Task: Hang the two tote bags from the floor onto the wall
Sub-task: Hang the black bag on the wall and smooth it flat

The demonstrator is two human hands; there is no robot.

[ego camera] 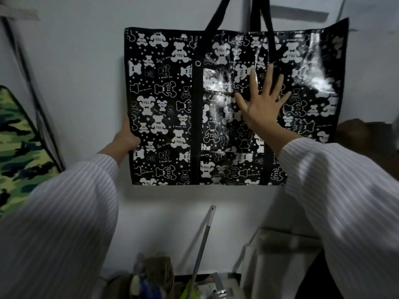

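The tote bag hangs flat on the wall by its black straps. At its lower-left edge the left hand pinches it steady; the right hand, fingers spread, presses its front, probably smoothing it.

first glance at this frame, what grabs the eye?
The big glossy black tote bag with white bear prints, flat against the white wall at centre, handles running up out of frame. The right hand presses on its front with fingers spread; the left hand grips its lower-left edge. A camouflage-patterned item sits at far left.
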